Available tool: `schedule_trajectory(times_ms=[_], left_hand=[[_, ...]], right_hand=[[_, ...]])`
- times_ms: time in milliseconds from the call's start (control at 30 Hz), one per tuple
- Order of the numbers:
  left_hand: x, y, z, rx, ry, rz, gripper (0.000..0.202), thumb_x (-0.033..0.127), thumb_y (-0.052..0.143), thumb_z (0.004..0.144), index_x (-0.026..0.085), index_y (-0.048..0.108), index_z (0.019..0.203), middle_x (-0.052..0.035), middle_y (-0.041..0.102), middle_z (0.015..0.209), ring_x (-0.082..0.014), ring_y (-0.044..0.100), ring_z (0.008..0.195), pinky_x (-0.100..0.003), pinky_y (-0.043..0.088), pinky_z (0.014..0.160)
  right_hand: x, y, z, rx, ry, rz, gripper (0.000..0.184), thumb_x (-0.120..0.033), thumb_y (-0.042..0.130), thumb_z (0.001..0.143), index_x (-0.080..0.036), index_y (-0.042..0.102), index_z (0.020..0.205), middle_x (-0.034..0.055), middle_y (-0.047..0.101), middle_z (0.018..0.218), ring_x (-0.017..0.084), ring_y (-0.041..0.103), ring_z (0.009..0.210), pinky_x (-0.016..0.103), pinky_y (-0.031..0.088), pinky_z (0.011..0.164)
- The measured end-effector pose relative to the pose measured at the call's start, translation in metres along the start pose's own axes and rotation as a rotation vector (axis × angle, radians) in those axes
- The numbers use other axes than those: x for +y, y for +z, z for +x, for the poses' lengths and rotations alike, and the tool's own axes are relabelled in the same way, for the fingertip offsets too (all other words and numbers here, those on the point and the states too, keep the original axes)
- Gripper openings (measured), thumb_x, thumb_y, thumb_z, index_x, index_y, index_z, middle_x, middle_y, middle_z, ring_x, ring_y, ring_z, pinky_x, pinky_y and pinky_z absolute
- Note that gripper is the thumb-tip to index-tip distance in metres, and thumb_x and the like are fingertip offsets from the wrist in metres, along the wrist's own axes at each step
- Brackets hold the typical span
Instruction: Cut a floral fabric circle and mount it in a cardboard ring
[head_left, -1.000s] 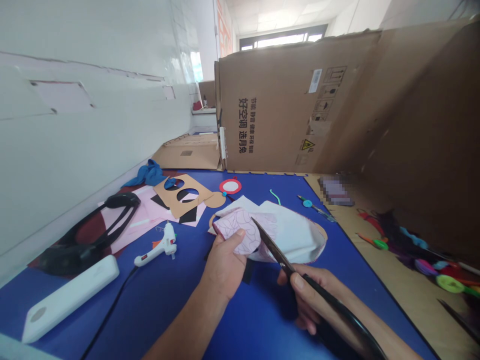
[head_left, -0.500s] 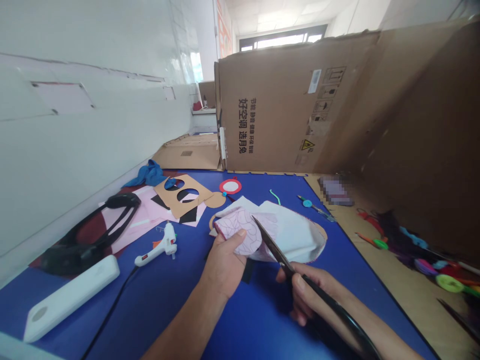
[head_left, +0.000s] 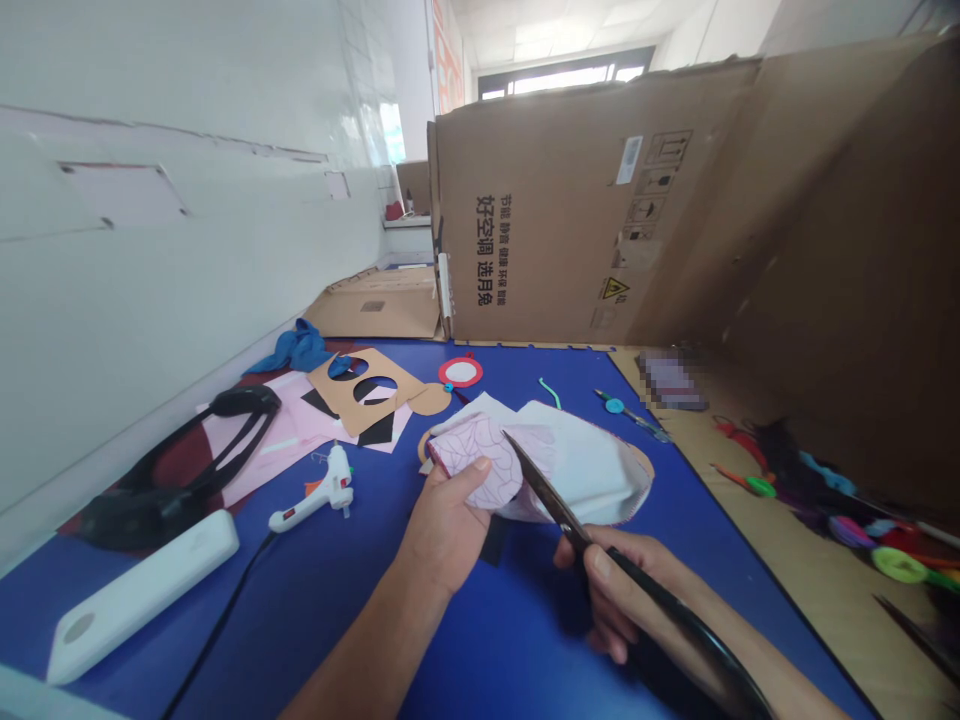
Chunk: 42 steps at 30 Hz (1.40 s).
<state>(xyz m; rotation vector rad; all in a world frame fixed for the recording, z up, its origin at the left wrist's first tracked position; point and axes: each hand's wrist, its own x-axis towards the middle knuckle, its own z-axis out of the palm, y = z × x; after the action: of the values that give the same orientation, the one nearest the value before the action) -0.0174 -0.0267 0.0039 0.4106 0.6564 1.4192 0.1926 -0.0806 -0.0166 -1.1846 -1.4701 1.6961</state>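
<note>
**Scissors set into the cloth, most of the piece uncut**

The left hand (head_left: pixel 446 525) pinches the near edge of the pink patterned fabric (head_left: pixel 487 462), thumb pressed on top and the other fingers tucked beneath, so the cloth is lifted slightly off the blue mat (head_left: pixel 352 610). The right hand (head_left: pixel 626 590) is closed around the black handles of the scissors (head_left: pixel 553 503). The blades reach forward and to the left from its fingertips and meet the fabric just beside the left thumb. How far the blades are parted cannot be told.

As a judgement, the cut is at an early stage. The blades sit only at the near edge, and the broad pale part of the cloth beyond the fingertips looks whole. It lies over a brown cardboard oval (head_left: pixel 645 462).

To the left of the left-hand fingers, apart from them, a white glue gun (head_left: pixel 319 495) rests on the mat.
</note>
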Motion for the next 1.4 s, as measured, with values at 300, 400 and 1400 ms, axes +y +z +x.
schedule_trajectory(times_ms=[300, 400, 1400], left_hand=[[0.004, -0.002, 0.003, -0.005, -0.010, 0.018, 0.068, 0.003, 0.079, 0.083, 0.021, 0.064, 0.146, -0.0115, 0.081, 0.123, -0.0305, 0.072, 0.126, -0.046, 0.052, 0.116], [0.006, -0.002, 0.003, -0.013, -0.017, 0.026, 0.065, 0.003, 0.078, 0.084, 0.019, 0.065, 0.145, -0.0118, 0.081, 0.121, -0.0299, 0.073, 0.125, -0.045, 0.053, 0.115], [0.010, -0.002, 0.001, -0.120, -0.034, 0.085, 0.068, 0.008, 0.083, 0.082, 0.018, 0.065, 0.147, -0.0129, 0.082, 0.118, -0.0325, 0.075, 0.119, -0.047, 0.055, 0.111]], right_hand=[[-0.010, 0.003, -0.002, 0.009, 0.015, 0.005, 0.080, -0.094, 0.058, 0.083, -0.017, 0.067, 0.103, -0.0063, 0.049, 0.050, 0.015, 0.051, 0.046, 0.034, 0.053, 0.058], [-0.016, 0.004, -0.003, 0.022, 0.034, -0.006, 0.081, -0.095, 0.058, 0.081, -0.017, 0.067, 0.102, -0.0062, 0.048, 0.051, 0.015, 0.052, 0.046, 0.034, 0.053, 0.059], [-0.025, 0.004, -0.014, 0.058, -0.003, -0.070, 0.074, -0.090, 0.055, 0.089, -0.019, 0.070, 0.102, -0.0027, 0.054, 0.059, 0.017, 0.055, 0.056, 0.032, 0.051, 0.064]])
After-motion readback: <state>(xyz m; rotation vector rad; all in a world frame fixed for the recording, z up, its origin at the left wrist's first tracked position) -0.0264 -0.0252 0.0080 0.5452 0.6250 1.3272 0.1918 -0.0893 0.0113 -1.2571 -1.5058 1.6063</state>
